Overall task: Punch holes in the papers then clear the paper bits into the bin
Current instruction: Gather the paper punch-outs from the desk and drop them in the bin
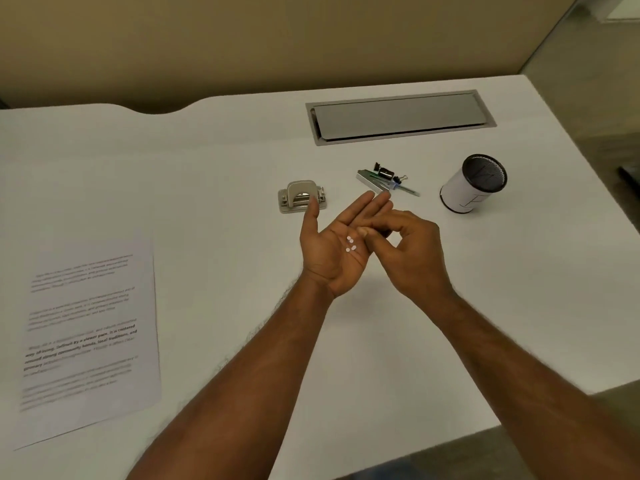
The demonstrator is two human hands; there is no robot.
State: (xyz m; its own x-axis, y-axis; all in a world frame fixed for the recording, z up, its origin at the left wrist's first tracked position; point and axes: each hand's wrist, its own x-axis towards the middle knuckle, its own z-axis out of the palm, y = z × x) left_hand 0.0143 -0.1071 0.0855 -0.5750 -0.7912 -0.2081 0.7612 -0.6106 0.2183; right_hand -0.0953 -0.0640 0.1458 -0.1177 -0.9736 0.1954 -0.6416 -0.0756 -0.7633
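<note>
My left hand (341, 242) is held palm up over the middle of the white desk (207, 188), fingers stretched out, with several small white paper bits (350, 244) lying in the palm. My right hand (408, 247) is right beside it, thumb and forefinger pinched together at the palm's edge; whether a bit is between them I cannot tell. A grey hole punch (300, 196) stands just beyond my left thumb. The printed papers (86, 327) lie flat at the left. A small white cup-shaped bin (472, 183) with a dark mesh inside stands at the right.
A metal stapler with binder clips (384, 180) lies between the punch and the bin. A grey cable hatch (400, 116) is set into the desk at the back. The desk's front right edge drops to the floor.
</note>
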